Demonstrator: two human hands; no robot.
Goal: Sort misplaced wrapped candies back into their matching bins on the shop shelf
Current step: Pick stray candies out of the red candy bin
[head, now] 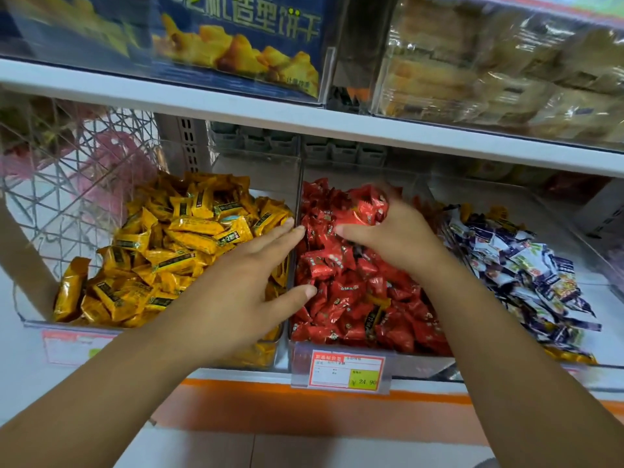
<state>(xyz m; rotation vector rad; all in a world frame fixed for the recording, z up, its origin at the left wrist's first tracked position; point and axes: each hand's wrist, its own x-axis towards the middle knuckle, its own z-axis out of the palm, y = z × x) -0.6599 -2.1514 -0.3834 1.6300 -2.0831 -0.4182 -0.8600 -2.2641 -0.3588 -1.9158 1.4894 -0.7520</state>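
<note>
While the right hand (395,236) curls round a fistful of red candies (366,207) over the middle of three clear bins — the red bin (300,187) — the left hand (250,275) lies flat, fingers straight, across its wall with the yellow bin (270,352); blue-and-white candies (526,271) fill the third.

Bright, even light on my feed, soft shadows only. Wrappers of the red candies (354,292) glint w/ glare. Wide-angle bends the shelf edge (304,126); biscuit box (243,38) up top and right hand (395,231) are blurred.
</note>
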